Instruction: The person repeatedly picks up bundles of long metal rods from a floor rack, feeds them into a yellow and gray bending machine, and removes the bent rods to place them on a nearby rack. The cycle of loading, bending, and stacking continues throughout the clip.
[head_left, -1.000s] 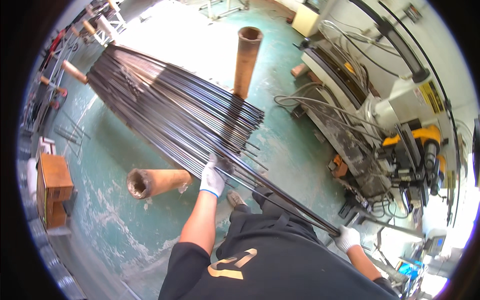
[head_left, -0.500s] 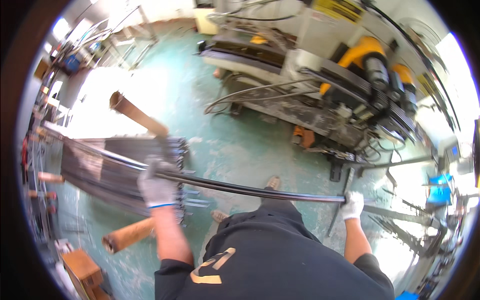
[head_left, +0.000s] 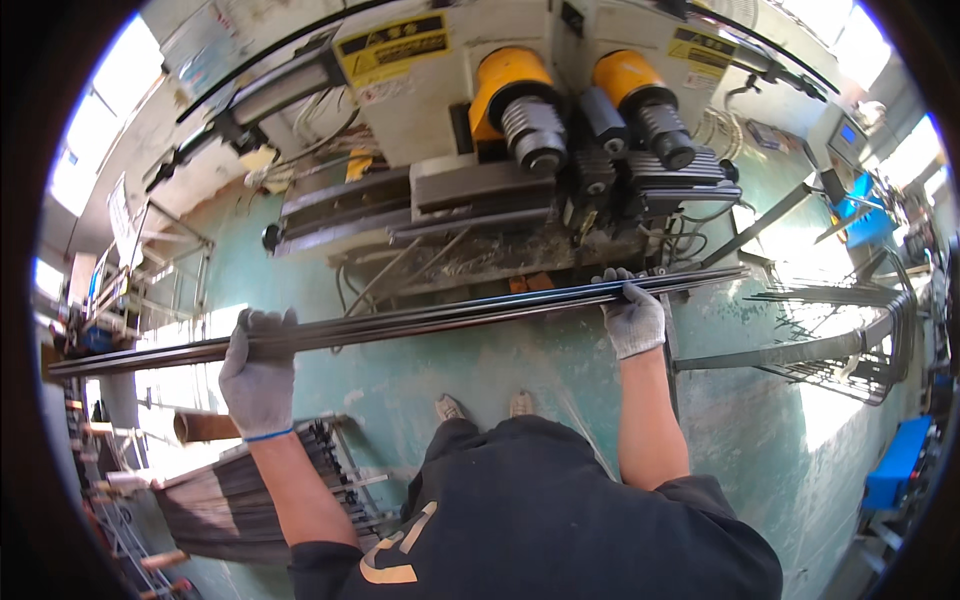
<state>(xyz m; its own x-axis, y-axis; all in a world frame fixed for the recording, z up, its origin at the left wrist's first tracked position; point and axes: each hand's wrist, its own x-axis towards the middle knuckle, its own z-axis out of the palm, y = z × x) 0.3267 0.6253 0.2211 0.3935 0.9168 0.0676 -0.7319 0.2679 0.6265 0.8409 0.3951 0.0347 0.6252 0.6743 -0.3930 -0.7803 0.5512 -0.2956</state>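
A bundle of long, thin dark metal bars (head_left: 450, 315) stretches across in front of me, tilted a little, its right end higher. My left hand (head_left: 258, 372), in a grey-white work glove with a blue cuff edge, is closed round the bundle toward its left part. Nearer the right end, my right hand (head_left: 634, 318) grips the bars in a similar glove, fingers wrapped over them. Just beyond the bars stands a machine with two yellow-housed spindles (head_left: 533, 120) and dark clamping rails (head_left: 480, 190).
A stack of similar bars (head_left: 240, 500) lies low at the left, beside a brown cardboard tube (head_left: 205, 427). On the right, a curved metal rack (head_left: 800, 352) holds several thin rods. A blue box (head_left: 897, 465) stands at the far right. Green floor (head_left: 560, 380) shows around my shoes.
I have turned from the stack toward the machine. The bars have come up off the stack's side and now lie in front of the machine, both hands still holding them.
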